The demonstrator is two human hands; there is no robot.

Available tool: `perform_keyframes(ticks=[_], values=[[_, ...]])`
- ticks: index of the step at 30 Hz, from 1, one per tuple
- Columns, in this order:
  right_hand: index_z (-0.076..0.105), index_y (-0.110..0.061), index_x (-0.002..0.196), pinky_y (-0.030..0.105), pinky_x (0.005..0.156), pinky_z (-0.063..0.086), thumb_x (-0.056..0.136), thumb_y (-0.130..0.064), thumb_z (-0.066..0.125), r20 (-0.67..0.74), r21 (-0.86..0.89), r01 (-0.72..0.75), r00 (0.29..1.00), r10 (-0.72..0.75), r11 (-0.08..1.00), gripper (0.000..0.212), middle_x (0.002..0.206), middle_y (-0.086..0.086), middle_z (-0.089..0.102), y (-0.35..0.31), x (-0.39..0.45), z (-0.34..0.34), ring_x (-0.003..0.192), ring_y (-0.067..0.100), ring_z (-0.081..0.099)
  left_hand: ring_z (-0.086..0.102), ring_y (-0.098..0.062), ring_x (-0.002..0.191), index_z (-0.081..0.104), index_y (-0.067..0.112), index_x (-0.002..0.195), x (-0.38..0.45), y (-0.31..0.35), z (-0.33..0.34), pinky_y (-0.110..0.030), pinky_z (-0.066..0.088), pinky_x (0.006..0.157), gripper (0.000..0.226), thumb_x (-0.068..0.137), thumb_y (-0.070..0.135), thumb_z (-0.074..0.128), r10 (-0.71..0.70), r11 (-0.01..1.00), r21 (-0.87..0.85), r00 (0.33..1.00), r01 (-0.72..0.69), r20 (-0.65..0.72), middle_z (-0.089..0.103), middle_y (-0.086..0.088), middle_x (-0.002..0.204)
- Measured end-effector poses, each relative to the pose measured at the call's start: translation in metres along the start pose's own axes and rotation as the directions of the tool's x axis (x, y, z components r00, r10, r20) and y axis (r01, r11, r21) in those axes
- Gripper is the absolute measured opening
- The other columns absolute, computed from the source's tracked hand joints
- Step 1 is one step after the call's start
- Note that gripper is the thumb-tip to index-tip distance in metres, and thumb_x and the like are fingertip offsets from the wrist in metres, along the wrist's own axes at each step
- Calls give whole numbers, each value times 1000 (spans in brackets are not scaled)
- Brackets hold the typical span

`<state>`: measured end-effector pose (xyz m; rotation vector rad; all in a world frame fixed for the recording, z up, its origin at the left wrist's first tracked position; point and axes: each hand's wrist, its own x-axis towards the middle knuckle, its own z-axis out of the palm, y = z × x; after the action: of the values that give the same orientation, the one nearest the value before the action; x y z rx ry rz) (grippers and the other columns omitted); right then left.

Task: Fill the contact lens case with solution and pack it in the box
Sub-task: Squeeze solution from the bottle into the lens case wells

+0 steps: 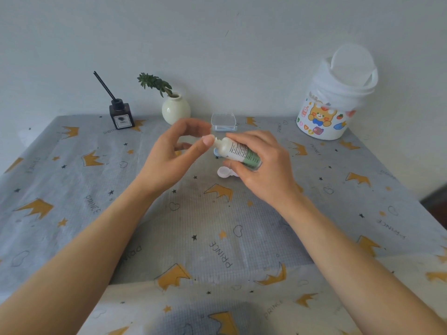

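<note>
Head view shows the right hand (261,163) wrapped around the solution bottle (238,152), with fingers over the top of the body and the thumb beneath. The bottle is held above the table (72,189), long axis near horizontal and tilted slightly, nozzle pointing toward the left hand (174,151).

The left hand is positioned at the nozzle end. Its thumb tip and a curled finger meet at the bottle's tip, apparently pinching a small white cap; the blur there prevents confirming whether the cap is on the nozzle or free of it.

The contact lens case (223,171) lies on the table directly below the bottle. One pale round well is visible just under the right thumb, and a bluish part shows beneath the nozzle. The remainder is hidden by the hand and bottle.

The clear box (223,122) sits farther back, beyond both hands, near the white vase (175,112). Whether its lid is open cannot be determined.

Judgement: the current step is uncapping or recapping. If filling is pending, the controlling relation is nozzle over well: the case lies below the grip, so the right hand, being nearer, would need to tip the bottle's axis downward.
</note>
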<state>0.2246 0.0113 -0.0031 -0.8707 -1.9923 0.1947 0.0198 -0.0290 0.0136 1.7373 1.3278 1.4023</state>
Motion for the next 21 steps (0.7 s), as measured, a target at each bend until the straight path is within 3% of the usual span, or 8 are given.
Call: perform_keyframes(ticks=[4, 8, 11, 14, 17, 21], values=[[70, -14, 120, 18, 91, 45, 76, -18, 85, 2, -14, 3, 1000, -3, 1000, 46, 114, -2, 67, 1, 0, 0, 106, 15, 59, 64, -9, 96, 67, 23, 104, 0, -1, 3, -46, 53, 92, 18, 94, 38, 63, -17, 998, 55, 1000, 17, -13, 68, 10, 101], [70, -13, 119, 18, 91, 46, 75, -17, 85, -5, -7, -1, 1000, 0, 1000, 46, 113, -1, 67, 2, 0, -1, 106, 17, 60, 60, -16, 116, 67, 17, 113, 0, 1, -2, -42, 48, 103, 24, 90, 13, 71, 77, 997, -7, 994, -77, 75, 68, 3, 115], [70, -14, 119, 16, 92, 44, 76, -16, 85, -2, -4, -5, 1000, 5, 1000, 46, 114, -2, 67, 1, 0, -1, 107, 16, 60, 57, -12, 123, 64, 19, 118, 0, 4, -1, -39, 43, 108, 29, 90, 21, 71, 51, 999, 6, 997, -51, 58, 66, 7, 122], [70, -14, 119, 13, 91, 42, 76, -17, 84, 3, -13, 4, 1000, -4, 1000, 45, 113, -2, 67, 1, 0, 0, 106, 16, 59, 65, -6, 105, 68, 21, 107, 1, 4, 2, -37, 48, 102, 21, 94, 36, 64, -33, 999, 39, 999, 33, -11, 70, 9, 107], [70, -15, 119, 14, 91, 42, 76, -17, 84, 6, -17, 6, 1000, -6, 1000, 45, 113, -3, 67, 2, 0, 0, 106, 16, 59, 67, -10, 93, 69, 18, 100, 1, 2, 3, -37, 52, 96, 18, 94, 34, 64, -29, 999, 26, 1000, 29, -6, 71, 7, 94], [70, -14, 118, 14, 92, 42, 75, -15, 85, 0, -15, 5, 1000, -5, 1000, 45, 113, -1, 67, 4, -1, 1, 106, 16, 59, 62, -16, 113, 67, 15, 109, 1, 3, 0, -42, 48, 103, 18, 92, 14, 68, 66, 998, -13, 996, -65, 61, 69, 2, 112]])
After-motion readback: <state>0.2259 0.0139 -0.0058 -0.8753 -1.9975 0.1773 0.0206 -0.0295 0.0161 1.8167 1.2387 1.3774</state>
